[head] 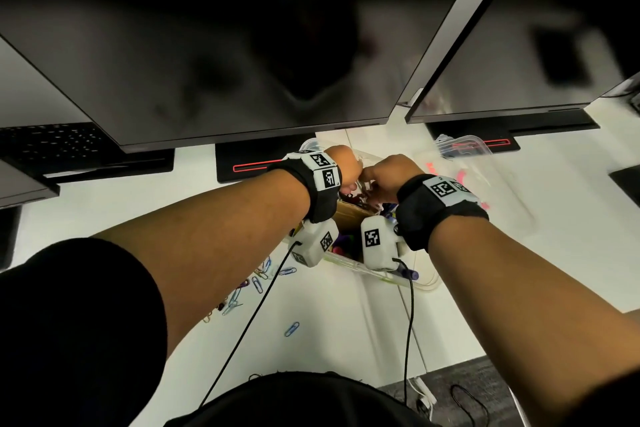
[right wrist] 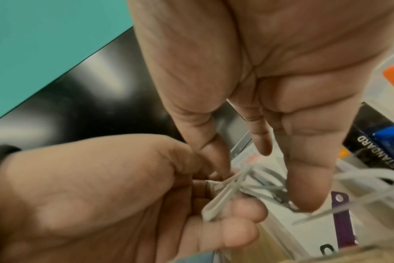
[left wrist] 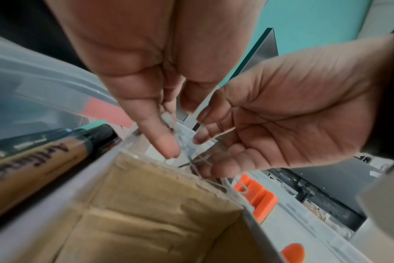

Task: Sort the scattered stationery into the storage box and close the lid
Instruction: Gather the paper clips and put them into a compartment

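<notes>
Both hands meet over the clear storage box (head: 367,269) under the monitor. Between them is a tangle of pale bands (right wrist: 223,194) and thin metal wire clips (right wrist: 270,188). My left hand (head: 348,180) (left wrist: 171,133) pinches the pale strands with thumb and fingers. My right hand (head: 379,184) (right wrist: 259,178) curls its fingers round the same tangle from the other side. Inside the box sit a brown cardboard insert (left wrist: 146,213) and a black marker (left wrist: 45,160). Several coloured paper clips (head: 258,282) lie scattered on the desk near the box, and one blue clip (head: 291,329) lies apart.
The clear lid (head: 485,177) with orange latches (left wrist: 257,197) lies on the white desk to the right of the box. Two dark monitors (head: 207,45) hang low over the work area. A keyboard (head: 52,142) is at far left. Wrist-camera cables (head: 249,322) trail across the desk.
</notes>
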